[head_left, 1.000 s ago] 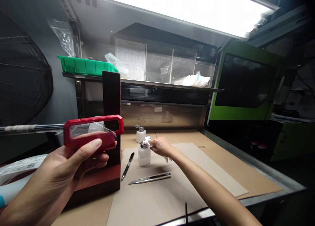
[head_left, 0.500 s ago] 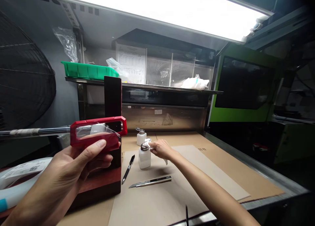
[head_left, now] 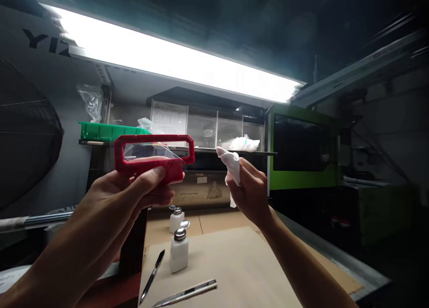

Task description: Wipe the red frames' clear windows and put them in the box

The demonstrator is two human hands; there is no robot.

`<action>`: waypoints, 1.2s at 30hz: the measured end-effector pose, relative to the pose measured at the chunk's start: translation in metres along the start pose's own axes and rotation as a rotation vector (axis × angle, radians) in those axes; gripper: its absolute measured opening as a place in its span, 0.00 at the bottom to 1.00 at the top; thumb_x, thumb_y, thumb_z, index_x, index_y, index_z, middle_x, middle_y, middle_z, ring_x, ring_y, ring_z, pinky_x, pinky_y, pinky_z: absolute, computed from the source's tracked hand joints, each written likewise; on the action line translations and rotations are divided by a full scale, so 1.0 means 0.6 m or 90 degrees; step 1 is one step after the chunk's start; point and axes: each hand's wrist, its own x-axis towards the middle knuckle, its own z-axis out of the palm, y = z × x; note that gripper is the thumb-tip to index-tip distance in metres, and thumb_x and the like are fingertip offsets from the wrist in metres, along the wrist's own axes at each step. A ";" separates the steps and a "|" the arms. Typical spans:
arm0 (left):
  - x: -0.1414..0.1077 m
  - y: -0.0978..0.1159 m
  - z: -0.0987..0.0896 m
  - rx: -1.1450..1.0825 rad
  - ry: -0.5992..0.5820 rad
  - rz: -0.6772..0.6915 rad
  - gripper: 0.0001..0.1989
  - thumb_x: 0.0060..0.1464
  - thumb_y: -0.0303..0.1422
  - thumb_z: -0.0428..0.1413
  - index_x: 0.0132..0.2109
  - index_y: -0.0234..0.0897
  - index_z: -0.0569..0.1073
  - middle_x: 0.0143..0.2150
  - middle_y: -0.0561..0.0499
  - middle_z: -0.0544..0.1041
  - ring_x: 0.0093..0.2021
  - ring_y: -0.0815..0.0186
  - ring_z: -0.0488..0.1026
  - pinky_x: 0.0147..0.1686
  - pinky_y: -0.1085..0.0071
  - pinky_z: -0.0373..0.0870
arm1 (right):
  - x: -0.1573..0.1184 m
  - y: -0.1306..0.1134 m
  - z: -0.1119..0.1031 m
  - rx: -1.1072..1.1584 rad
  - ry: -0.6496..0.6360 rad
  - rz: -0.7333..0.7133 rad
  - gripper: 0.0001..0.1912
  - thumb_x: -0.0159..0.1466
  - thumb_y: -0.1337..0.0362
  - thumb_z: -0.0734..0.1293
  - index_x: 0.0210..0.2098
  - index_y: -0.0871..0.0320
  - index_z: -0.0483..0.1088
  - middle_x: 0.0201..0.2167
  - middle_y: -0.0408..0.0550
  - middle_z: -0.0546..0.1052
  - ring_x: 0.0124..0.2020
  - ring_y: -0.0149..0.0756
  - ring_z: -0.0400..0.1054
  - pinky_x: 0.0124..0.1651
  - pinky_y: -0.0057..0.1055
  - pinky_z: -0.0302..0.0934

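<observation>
My left hand [head_left: 134, 187] grips a red plastic frame [head_left: 154, 138] with a long window, the thumb pressed on its lower edge. A clear film shows across part of the window. To its right, my right hand [head_left: 250, 189] is closed on a white cloth [head_left: 230, 162], whose tip points up from the index finger, apart from the frame. Below, on the table, stand two white pump bottles with metal tops: the nearer bottle [head_left: 179, 252] with its lid flipped up, and the farther bottle [head_left: 176, 221]. A pen [head_left: 153, 276] and a utility knife [head_left: 187, 293] lie in front.
A cardboard-covered tabletop [head_left: 241, 254] spreads below my hands. At the back a shelf holds a green tray [head_left: 110, 131] and a white plastic bag [head_left: 244, 143]. A fan [head_left: 30, 133] is on the left, a green machine [head_left: 301, 180] on the right, a bright lamp [head_left: 174, 53] overhead.
My right hand has lifted the cloth away from the nearer bottle, up towards the red frame. My left hand has raised the frame and moved it right. The view has tilted upward.
</observation>
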 end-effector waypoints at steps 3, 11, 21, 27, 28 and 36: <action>-0.004 0.033 0.031 0.026 -0.045 0.083 0.17 0.40 0.43 0.64 0.37 0.38 0.80 0.29 0.48 0.81 0.26 0.67 0.77 0.24 0.80 0.74 | 0.045 -0.020 -0.054 -0.079 0.079 -0.116 0.13 0.65 0.69 0.58 0.44 0.57 0.71 0.23 0.39 0.57 0.20 0.27 0.50 0.23 0.26 0.50; -0.026 0.101 0.084 0.022 -0.068 0.129 0.17 0.33 0.46 0.65 0.29 0.39 0.79 0.23 0.51 0.78 0.22 0.69 0.75 0.23 0.81 0.73 | 0.104 -0.038 -0.143 -0.245 0.104 -0.230 0.11 0.64 0.71 0.57 0.33 0.60 0.71 0.21 0.40 0.54 0.18 0.26 0.45 0.21 0.27 0.44; -0.056 0.139 0.116 -0.017 -0.069 0.121 0.18 0.30 0.43 0.67 0.32 0.39 0.80 0.26 0.50 0.80 0.23 0.67 0.76 0.23 0.79 0.75 | 0.135 -0.046 -0.195 -0.337 0.159 -0.264 0.13 0.68 0.68 0.57 0.30 0.58 0.71 0.20 0.39 0.57 0.18 0.24 0.46 0.19 0.25 0.44; -0.060 0.148 0.122 -0.005 -0.072 0.124 0.20 0.30 0.44 0.67 0.34 0.40 0.81 0.25 0.50 0.79 0.25 0.66 0.76 0.25 0.79 0.75 | 0.150 -0.052 -0.205 -0.353 0.181 -0.283 0.12 0.68 0.68 0.57 0.33 0.56 0.71 0.19 0.39 0.58 0.18 0.25 0.47 0.19 0.25 0.44; -0.060 0.149 0.123 -0.005 -0.072 0.122 0.20 0.30 0.44 0.67 0.33 0.41 0.81 0.24 0.51 0.79 0.25 0.66 0.76 0.25 0.79 0.75 | 0.151 -0.052 -0.206 -0.357 0.184 -0.285 0.11 0.68 0.68 0.58 0.35 0.55 0.71 0.19 0.38 0.58 0.18 0.25 0.47 0.19 0.25 0.44; -0.066 0.154 0.117 0.024 -0.063 0.112 0.22 0.31 0.46 0.65 0.37 0.42 0.80 0.29 0.50 0.80 0.33 0.64 0.77 0.29 0.79 0.74 | 0.144 -0.041 -0.200 -0.393 0.152 -0.296 0.10 0.67 0.69 0.60 0.42 0.52 0.71 0.20 0.37 0.59 0.18 0.24 0.49 0.20 0.23 0.48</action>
